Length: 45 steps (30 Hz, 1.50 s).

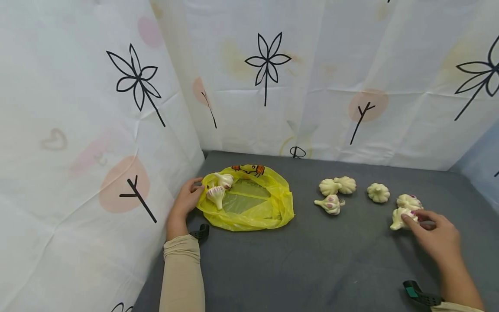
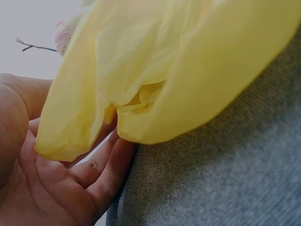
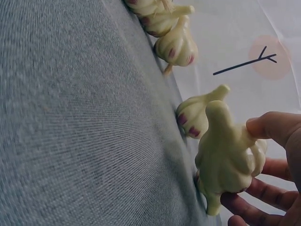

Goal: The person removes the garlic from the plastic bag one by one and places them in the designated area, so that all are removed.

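Note:
In the head view my left hand grips the left rim of a yellow plastic bag. The bag's folds hang between thumb and fingers in the left wrist view. Two garlic bulbs, one lower and one upper, lie inside the bag's mouth on that side. Over at the right, my right hand pinches a garlic bulb between thumb and fingertips. Its pale stem points up in the right wrist view, and the bulb shows close over the cloth. Just behind it lies another bulb.
A single bulb sits left of the right hand. Farther left, three bulbs are grouped: one in front, two touching behind. The dark grey tabletop ends at a patterned white curtain at the back and left.

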### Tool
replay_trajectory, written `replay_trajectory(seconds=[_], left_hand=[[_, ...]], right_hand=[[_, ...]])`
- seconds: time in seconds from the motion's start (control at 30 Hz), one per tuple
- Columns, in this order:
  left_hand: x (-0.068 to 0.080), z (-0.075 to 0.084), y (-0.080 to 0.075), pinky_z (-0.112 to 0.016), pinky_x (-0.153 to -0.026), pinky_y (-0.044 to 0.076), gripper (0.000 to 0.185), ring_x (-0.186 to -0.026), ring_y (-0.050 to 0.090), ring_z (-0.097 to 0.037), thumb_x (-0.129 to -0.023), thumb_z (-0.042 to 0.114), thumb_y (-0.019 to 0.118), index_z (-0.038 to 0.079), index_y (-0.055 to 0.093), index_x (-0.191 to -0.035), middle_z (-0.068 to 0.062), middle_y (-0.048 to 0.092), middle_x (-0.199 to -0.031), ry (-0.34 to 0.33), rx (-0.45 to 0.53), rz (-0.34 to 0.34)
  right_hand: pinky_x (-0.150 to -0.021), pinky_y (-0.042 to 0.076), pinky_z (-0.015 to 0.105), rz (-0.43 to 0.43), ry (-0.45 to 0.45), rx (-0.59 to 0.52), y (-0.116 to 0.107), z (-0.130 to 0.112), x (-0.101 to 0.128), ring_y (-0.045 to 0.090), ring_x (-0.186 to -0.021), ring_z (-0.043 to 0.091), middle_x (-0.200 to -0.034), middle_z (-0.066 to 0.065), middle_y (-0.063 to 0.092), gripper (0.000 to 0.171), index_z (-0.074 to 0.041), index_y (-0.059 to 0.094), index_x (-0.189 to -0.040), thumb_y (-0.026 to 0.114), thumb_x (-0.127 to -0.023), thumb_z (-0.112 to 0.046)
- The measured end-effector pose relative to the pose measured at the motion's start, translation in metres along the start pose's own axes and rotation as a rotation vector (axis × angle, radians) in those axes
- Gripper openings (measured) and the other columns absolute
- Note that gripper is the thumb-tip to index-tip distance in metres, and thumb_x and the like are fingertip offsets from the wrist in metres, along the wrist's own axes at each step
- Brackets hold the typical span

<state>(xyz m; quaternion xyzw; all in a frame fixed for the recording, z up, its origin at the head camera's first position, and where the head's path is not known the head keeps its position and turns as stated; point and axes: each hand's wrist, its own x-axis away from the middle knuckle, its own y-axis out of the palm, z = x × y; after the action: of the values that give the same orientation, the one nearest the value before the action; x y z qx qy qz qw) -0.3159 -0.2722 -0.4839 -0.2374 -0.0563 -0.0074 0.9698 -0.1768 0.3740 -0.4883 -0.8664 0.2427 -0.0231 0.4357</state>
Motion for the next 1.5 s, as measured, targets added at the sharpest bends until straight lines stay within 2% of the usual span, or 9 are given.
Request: replay_trajectory(seconds=[0.33,0.4,0.47,0.53,0.6,0.67,1.03,1.27,1.5], left_hand=[[0.0004,-0.0009,0.0008,-0.049,-0.105,0.04,0.05,-0.131,0.048,-0.033,-0.104,0.033,0.047,0.02,0.037,-0.151,-0.015,0.051,-0.142,-0.001,-0.005,0.0],[0.0006,-0.001,0.0008,-0.05,-0.106,0.04,0.05,-0.131,0.048,-0.033,-0.104,0.033,0.047,0.02,0.037,-0.152,-0.015,0.051,-0.142,-0.003,-0.007,-0.002],[0.0007,-0.0009,0.0008,-0.05,-0.106,0.04,0.051,-0.132,0.047,-0.033,-0.104,0.034,0.047,0.02,0.036,-0.152,-0.015,0.051,-0.142,-0.005,-0.005,-0.002],[0.0004,-0.0011,0.0006,-0.05,-0.107,0.039,0.051,-0.132,0.047,-0.033,-0.104,0.034,0.047,0.02,0.036,-0.152,-0.015,0.05,-0.142,-0.007,-0.006,-0.003],[-0.0002,-0.0014,0.0005,-0.05,-0.107,0.039,0.051,-0.132,0.047,-0.033,-0.104,0.035,0.048,0.02,0.036,-0.152,-0.015,0.05,-0.143,-0.01,-0.007,-0.002],[-0.0009,-0.0017,0.0004,-0.05,-0.107,0.039,0.051,-0.132,0.047,-0.033,-0.104,0.036,0.048,0.021,0.036,-0.152,-0.015,0.05,-0.143,-0.012,-0.008,-0.001],[-0.0012,-0.0023,0.0011,-0.049,-0.106,0.039,0.051,-0.131,0.048,-0.032,-0.104,0.035,0.048,0.021,0.037,-0.151,-0.014,0.05,-0.142,-0.008,0.007,0.001],[-0.0008,-0.0026,0.0013,-0.048,-0.106,0.04,0.05,-0.13,0.048,-0.032,-0.104,0.034,0.048,0.021,0.037,-0.151,-0.014,0.051,-0.142,-0.007,0.012,0.003],[-0.0031,-0.0037,0.0002,-0.049,-0.107,0.039,0.051,-0.131,0.048,-0.032,-0.103,0.035,0.048,0.021,0.037,-0.151,-0.014,0.051,-0.141,-0.007,0.015,0.002]], right_hand=[[-0.054,0.036,0.021,-0.013,-0.004,0.042,0.0023,0.0069,0.0002,0.026,-0.064,-0.027,-0.113,0.024,0.061,0.059,0.002,0.063,-0.121,0.065,-0.09,-0.048],[-0.057,0.037,0.023,-0.006,-0.007,0.051,0.0029,0.0079,-0.0002,0.03,-0.065,-0.023,-0.112,0.024,0.061,0.058,0.002,0.063,-0.121,0.066,-0.09,-0.047],[-0.059,0.038,0.027,-0.003,-0.006,0.066,0.0031,0.0085,-0.0008,0.044,-0.067,-0.012,-0.112,0.025,0.061,0.058,0.002,0.063,-0.121,0.065,-0.091,-0.047],[-0.062,0.039,0.032,-0.009,0.001,0.089,0.0036,0.0089,-0.001,0.058,-0.073,0.008,-0.113,0.026,0.061,0.06,0.002,0.062,-0.122,0.063,-0.091,-0.049],[-0.063,0.04,0.038,-0.016,0.005,0.11,0.0038,0.0087,-0.0009,0.062,-0.083,0.031,-0.113,0.027,0.06,0.062,0.003,0.061,-0.123,0.061,-0.092,-0.051],[-0.064,0.041,0.042,-0.022,0.011,0.129,0.0037,0.0082,-0.0007,0.061,-0.093,0.042,-0.114,0.027,0.06,0.065,0.004,0.06,-0.124,0.059,-0.092,-0.053],[-0.064,0.041,0.044,0.034,0.108,0.199,-0.0021,0.0062,0.0015,0.056,-0.094,0.04,-0.113,0.029,0.057,0.07,0.007,0.057,-0.125,0.061,-0.091,-0.054],[-0.064,0.04,0.045,-0.003,0.179,0.205,-0.0026,0.0036,-0.0007,0.054,-0.098,0.041,-0.115,0.029,0.052,0.077,0.004,0.055,-0.128,0.062,-0.087,-0.061],[-0.064,0.04,0.044,0.019,0.16,0.19,-0.0014,0.0027,0.0016,0.055,-0.096,0.04,-0.114,0.027,0.052,0.077,0.004,0.055,-0.127,0.062,-0.086,-0.061]])
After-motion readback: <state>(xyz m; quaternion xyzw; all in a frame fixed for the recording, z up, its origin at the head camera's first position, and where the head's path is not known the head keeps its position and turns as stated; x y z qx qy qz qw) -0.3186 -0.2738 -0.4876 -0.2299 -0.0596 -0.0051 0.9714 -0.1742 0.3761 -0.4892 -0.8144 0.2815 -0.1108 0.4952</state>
